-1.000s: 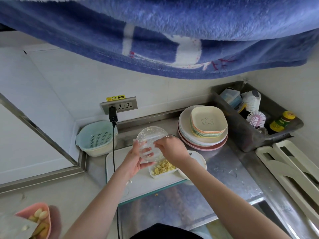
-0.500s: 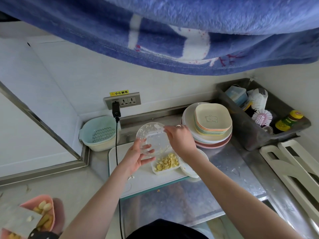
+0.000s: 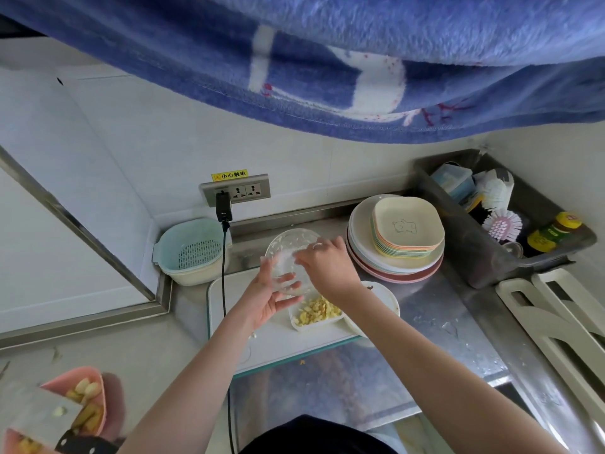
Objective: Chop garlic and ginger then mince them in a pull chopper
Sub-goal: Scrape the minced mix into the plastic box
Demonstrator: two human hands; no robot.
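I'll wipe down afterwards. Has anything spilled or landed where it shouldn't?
Yes, a little. One yellow bit lies on the steel counter just off the board, away from the mince in the white dish. Residue clings inside the clear bowl that the left hand holds.

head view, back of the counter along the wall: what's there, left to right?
Blue colander → black plug in the wall socket → clear chopper bowl held by left hand → stack of plates → grey bin with brushes.

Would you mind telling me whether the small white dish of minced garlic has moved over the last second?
No. The small white dish of minced garlic keeps its place on the white cutting board; only the camera shifted.
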